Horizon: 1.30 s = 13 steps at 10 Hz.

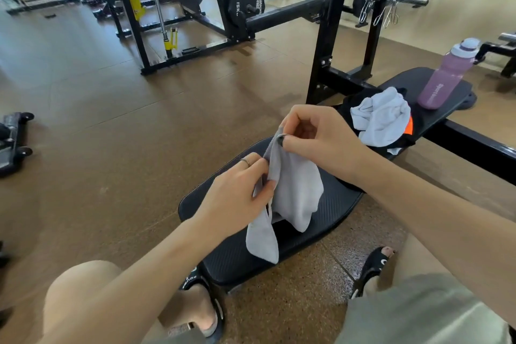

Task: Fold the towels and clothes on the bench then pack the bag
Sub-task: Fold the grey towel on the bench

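Note:
A small grey towel [293,193] hangs above the near end of the black padded bench [329,220]. My right hand [315,134] pinches its top edge between thumb and fingers. Lower on the same towel, my left hand [237,193] grips its left edge, with a ring on one finger. Further along the bench lies a crumpled pale grey towel [382,117] on top of a black item with an orange patch [409,129]; whether that item is a garment or a bag I cannot tell.
A purple water bottle [446,75] stands at the far end of the bench. Black rack uprights [329,36] rise just behind the bench. Weight machines and plates fill the back. My knees and sandalled feet flank the bench's near end on brown rubber floor.

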### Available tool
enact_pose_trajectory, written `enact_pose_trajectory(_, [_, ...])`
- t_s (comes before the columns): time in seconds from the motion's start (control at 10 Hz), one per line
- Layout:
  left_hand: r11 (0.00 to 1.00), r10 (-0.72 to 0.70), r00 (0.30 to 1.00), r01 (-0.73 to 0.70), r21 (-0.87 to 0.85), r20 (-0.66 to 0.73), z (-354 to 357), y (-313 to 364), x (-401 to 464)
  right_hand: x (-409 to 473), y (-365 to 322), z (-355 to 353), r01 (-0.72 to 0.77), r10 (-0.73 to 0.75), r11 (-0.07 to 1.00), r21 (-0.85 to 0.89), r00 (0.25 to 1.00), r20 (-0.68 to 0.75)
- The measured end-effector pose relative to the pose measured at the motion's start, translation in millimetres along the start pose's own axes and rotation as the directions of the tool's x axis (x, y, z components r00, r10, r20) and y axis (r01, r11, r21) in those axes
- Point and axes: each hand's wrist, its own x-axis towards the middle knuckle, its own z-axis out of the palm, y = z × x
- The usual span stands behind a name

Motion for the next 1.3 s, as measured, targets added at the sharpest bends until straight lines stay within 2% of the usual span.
enact_pose_trajectory(0.2, [0.975,-0.106,0.992,0.118,0.187,-0.074,35.7,-10.6,-11.0,6.2,-4.0,-1.3,0.032,-0.028,0.999,0.040,0.996,-0.086])
enact_pose_trajectory(0.3, [0.952,-0.177,0.982,0.186,0.243,-0.060,48.2,-14.3,-16.6,12.1,-7.8,-0.1,0.046,-0.049,0.999,-0.017,0.979,-0.196])
enact_pose_trajectory(0.4, [0.940,-0.239,0.970,0.243,0.241,-0.047,45.9,-19.2,-18.4,21.5,-6.0,-8.0,0.011,-0.066,0.988,-0.154,0.932,-0.358])
enact_pose_trajectory(0.5, [0.938,-0.186,0.979,0.201,0.281,-0.081,23.5,-21.5,-12.2,31.7,6.0,-26.6,-0.078,-0.040,0.970,-0.230,0.883,-0.467])
enact_pose_trajectory(0.6, [0.926,-0.280,0.952,0.233,0.296,0.126,-11.2,-15.7,-11.7,34.8,21.6,-43.1,-0.166,0.026,0.959,-0.232,0.861,-0.509])
enact_pose_trajectory(0.7, [0.767,-0.288,0.949,0.151,0.624,0.124,-31.8,-34.7,-12.7,29.6,30.5,-48.0,-0.193,0.070,0.958,-0.211,0.874,-0.481])
enact_pose_trajectory(0.8, [0.887,-0.112,0.990,0.063,0.458,0.081,-19.2,-71.2,-11.4,25.7,32.7,-46.9,-0.179,0.068,0.963,-0.199,0.882,-0.466])
enact_pose_trajectory(0.9, [0.885,0.103,0.972,-0.186,0.426,0.210,-9.4,-86.8,-22.6,23.9,34.1,-43.7,-0.162,0.056,0.966,-0.201,0.892,-0.449])
enact_pose_trajectory(1.0, [0.827,0.182,0.937,-0.310,0.469,0.297,-1.4,-88.7,-33.8,24.2,35.4,-42.2,-0.164,0.062,0.967,-0.195,0.893,-0.446])
enact_pose_trajectory(1.1, [0.832,0.206,0.949,-0.299,0.467,0.240,7.1,-92.5,-38.1,28.2,35.0,-47.7,-0.168,0.071,0.971,-0.167,0.878,-0.474])
enact_pose_trajectory(1.2, [0.905,0.114,0.980,-0.170,0.389,0.164,0.2,-90.9,-42.5,29.5,34.8,-55.1,-0.177,0.062,0.963,-0.204,0.881,-0.470])
enact_pose_trajectory(1.3, [0.913,0.084,0.990,-0.122,0.389,0.114,-9.4,-97.7,-44.2,28.8,37.0,-62.6,-0.183,0.068,0.963,-0.199,0.877,-0.476])
